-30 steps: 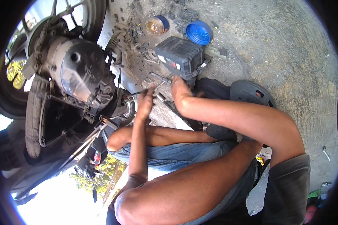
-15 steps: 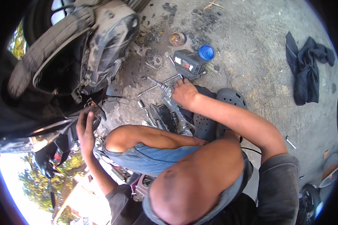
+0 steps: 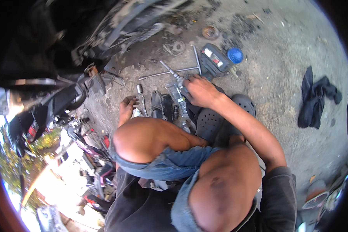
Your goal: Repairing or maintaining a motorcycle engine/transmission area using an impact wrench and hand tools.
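Observation:
My right hand [image 3: 202, 91] is closed over what looks like a cordless impact wrench [image 3: 178, 77], whose metal nose and long bit point away to the upper left. The hand hides most of its body. Next to it a dark block with a red and white label [image 3: 214, 60], seemingly its battery, rests on the ground. A steel T-handle wrench [image 3: 168, 72] lies just beyond. My left hand [image 3: 127, 109] hovers beside my knee with loosely bent fingers and nothing visible in them. Closest to it is a socket tool [image 3: 140, 92] lying on the ground.
A dark open tray-like part [image 3: 161, 104] lies before my shins. A blue lid [image 3: 235, 55] and a round jar [image 3: 210, 33] stand farther off. Motorcycle parts [image 3: 135, 23] fill the upper left. Black cloth [image 3: 316, 98] lies at right, near my grey clogs [image 3: 208, 123].
My left hand has come away from the motorcycle and down towards the tools on the ground. My right hand stays on the impact wrench. The view has shifted left and tilted.

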A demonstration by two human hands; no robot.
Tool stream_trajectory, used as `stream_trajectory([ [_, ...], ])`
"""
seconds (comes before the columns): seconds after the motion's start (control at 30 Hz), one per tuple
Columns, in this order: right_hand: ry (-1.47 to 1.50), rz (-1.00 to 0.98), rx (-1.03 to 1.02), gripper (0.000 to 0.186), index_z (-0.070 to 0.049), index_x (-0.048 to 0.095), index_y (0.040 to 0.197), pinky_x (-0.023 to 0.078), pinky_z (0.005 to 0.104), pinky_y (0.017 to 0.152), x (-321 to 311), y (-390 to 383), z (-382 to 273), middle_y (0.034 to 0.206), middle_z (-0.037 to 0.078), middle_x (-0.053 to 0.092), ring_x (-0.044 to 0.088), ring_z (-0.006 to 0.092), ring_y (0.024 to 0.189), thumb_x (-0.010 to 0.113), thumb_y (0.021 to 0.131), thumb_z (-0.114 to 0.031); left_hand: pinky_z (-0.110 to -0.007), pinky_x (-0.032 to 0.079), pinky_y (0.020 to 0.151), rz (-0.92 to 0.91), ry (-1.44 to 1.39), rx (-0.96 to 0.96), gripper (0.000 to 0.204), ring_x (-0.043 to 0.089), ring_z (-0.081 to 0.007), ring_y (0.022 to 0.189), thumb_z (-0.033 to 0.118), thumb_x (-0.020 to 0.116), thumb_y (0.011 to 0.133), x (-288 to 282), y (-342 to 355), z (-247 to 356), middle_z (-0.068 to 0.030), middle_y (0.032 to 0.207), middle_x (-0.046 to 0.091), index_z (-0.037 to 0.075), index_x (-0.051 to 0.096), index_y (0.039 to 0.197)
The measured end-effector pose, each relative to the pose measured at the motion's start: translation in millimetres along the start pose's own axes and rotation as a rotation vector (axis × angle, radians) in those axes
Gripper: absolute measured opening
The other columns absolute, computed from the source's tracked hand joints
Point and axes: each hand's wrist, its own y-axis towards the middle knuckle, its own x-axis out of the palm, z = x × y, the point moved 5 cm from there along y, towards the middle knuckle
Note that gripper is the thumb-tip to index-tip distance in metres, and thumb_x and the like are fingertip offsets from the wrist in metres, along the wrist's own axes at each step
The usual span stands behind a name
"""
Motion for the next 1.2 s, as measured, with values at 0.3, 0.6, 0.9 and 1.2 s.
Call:
stream_trajectory([
  [0.3, -0.217, -0.423, 0.008, 0.038, 0.001, 0.059, 0.11, 0.048, 0.0429, 0.086, -38.1, 24.1, -21.4, 0.101, 0.022, 0.064, 0.06, 0.0377, 0.097, 0.068, 0.076, -0.015, -0.031, 0.051, 0.071, 0.234, -0.246, 0.066, 0.019, 0.066, -0.0182, 0.079, 0.006, 0.057, 0.087, -27.6, -48.7, -158.1, -0.0123, 0.088, 0.068, -0.005, 0.061, 0.102],
  [0.6, -0.151, -0.346, 0.09, 0.03, 0.002, 0.061, 0.106, 0.048, 0.0383, 0.08, -52.3, 59.3, -51.8, 0.097, 0.019, 0.065, 0.064, 0.0294, 0.091, 0.067, 0.08, -0.01, -0.035, 0.052, 0.072, 0.326, -0.238, 0.094, 0.018, 0.067, -0.0264, 0.079, 0.003, 0.063, 0.077, 43.9, -95.2, -192.9, -0.0166, 0.088, 0.067, 0.0, 0.065, 0.095],
  [0.9, -0.222, -0.489, 0.246, 0.029, 0.003, 0.06, 0.108, 0.049, 0.0354, 0.077, -28.6, 38.1, -73.0, 0.096, 0.017, 0.066, 0.064, 0.0235, 0.087, 0.067, 0.082, -0.01, -0.045, 0.05, 0.082, 0.161, 0.069, 0.23, 0.032, 0.06, -0.0414, 0.09, -0.001, 0.061, 0.07, 112.7, -75.7, -173.8, -0.023, 0.103, 0.06, -0.001, 0.062, 0.102],
  [1.2, -0.173, -0.456, 0.355, 0.032, 0.003, 0.059, 0.112, 0.05, 0.0347, 0.079, -29.5, 30.4, -69.9, 0.1, 0.016, 0.066, 0.065, 0.0229, 0.089, 0.066, 0.084, -0.011, -0.044, 0.049, 0.084, 0.125, 0.074, 0.241, 0.036, 0.059, -0.0422, 0.095, 0.002, 0.063, 0.072, 130.9, -62.6, -180.0, -0.0247, 0.104, 0.06, -0.003, 0.061, 0.108],
])
